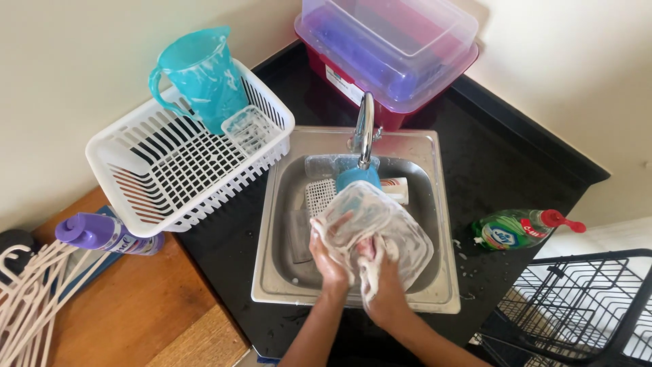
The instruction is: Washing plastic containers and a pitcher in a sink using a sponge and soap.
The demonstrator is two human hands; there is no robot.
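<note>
Both hands grip a soapy clear container (380,228) over the sink (272,272); left hand (329,261) clasps its edge, right hand (380,278) scrubs with a cloth (367,268) (suds unrinsed); a teal jug (200,75) sits racked up-left; more dishes wait beyond the hands.

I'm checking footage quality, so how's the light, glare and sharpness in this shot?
Head view: soft even daylight, faint shadows; mild glare on the sink rim and clear lid; wide-angle bending at the edges; left hand, right hand and the soapy container slightly soft.
</note>
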